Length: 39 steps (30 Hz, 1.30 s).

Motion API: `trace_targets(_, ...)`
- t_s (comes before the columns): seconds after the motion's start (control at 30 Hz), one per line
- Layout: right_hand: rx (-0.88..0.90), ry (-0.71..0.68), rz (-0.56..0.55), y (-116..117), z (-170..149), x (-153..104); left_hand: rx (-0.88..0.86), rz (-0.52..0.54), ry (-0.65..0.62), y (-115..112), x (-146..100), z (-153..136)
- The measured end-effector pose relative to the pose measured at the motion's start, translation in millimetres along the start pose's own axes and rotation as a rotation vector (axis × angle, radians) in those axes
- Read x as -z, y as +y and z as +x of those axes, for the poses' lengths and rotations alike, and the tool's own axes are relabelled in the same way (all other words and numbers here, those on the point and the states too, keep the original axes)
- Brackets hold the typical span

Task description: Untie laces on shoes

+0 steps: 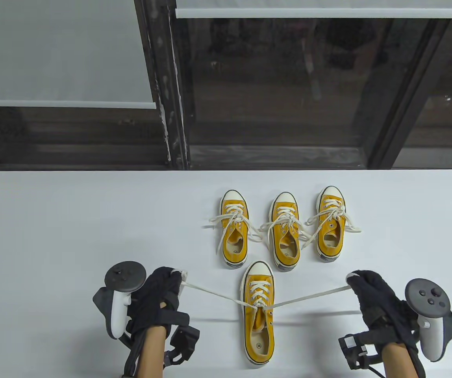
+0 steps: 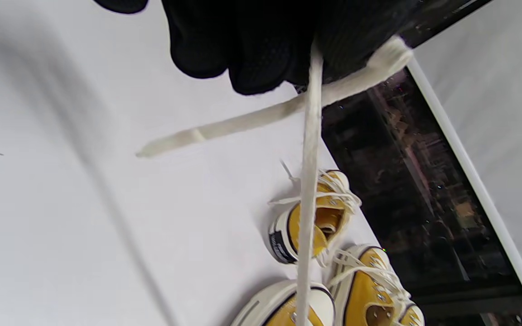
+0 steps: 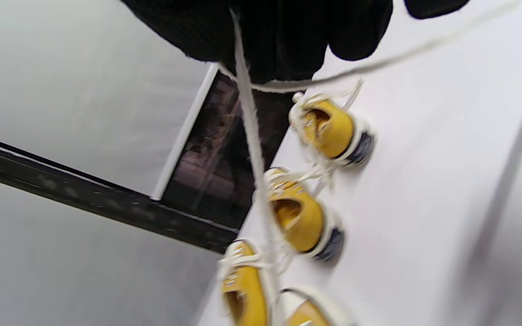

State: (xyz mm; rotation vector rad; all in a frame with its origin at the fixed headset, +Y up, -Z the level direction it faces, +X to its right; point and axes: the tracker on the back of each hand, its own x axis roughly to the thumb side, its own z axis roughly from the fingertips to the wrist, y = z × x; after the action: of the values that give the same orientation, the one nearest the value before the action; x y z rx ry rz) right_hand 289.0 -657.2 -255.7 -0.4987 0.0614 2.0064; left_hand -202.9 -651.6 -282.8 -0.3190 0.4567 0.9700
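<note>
A yellow sneaker lies near the table's front, toe away from me. Its white lace runs out taut to both sides from the top eyelets. My left hand grips the left lace end, which shows close up in the left wrist view. My right hand grips the right lace end, which shows in the right wrist view. Both hands are held well out to the sides of the shoe.
Three more yellow sneakers stand in a row behind it: left, middle, right, laces lying loose around them. The white table ends at a dark window frame behind.
</note>
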Motion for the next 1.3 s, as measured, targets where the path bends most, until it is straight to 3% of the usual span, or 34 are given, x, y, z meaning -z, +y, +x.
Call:
trace_targets(0.33, -0.238, 0.251, -0.046, 9.6, -49.2, 20.7, 0.005, 0.043, 0.244, -2.4, 28.9, -49.7)
trace_targets(0.47, -0.415, 0.171, -0.074, 7.5, -41.4, 25.4, 0.124, 0.144, 0.187, 3.2, 29.7, -42.2)
trace_targets(0.53, -0.405, 0.099, -0.057, 9.8, -32.1, 26.3, 0.177, 0.107, 0.096, -1.0, 29.1, -29.5)
trace_targets(0.67, -0.474, -0.048, -0.023, 25.5, -11.7, 23.9, 0.264, -0.032, -0.091, -30.0, 23.9, -1.2)
trace_targets(0.8, -0.573, -0.184, 0.102, 53.1, 8.5, 21.2, 0.395, -0.23, -0.251, -80.1, 16.2, 22.9)
trace_targets(0.9, -0.633, -0.24, 0.121, 66.5, 14.0, 18.6, 0.445, -0.408, -0.248, -116.6, 10.6, 28.0)
trace_targets(1.0, -0.681, -0.26, 0.113, 71.5, 12.8, 17.4, 0.623, -0.495, -0.229, -144.3, 8.0, 28.1)
trace_targets(1.3, -0.748, -0.251, 0.126, 84.7, 4.8, 20.1, 0.931, -0.56, -0.12, -191.4, 10.7, 14.5)
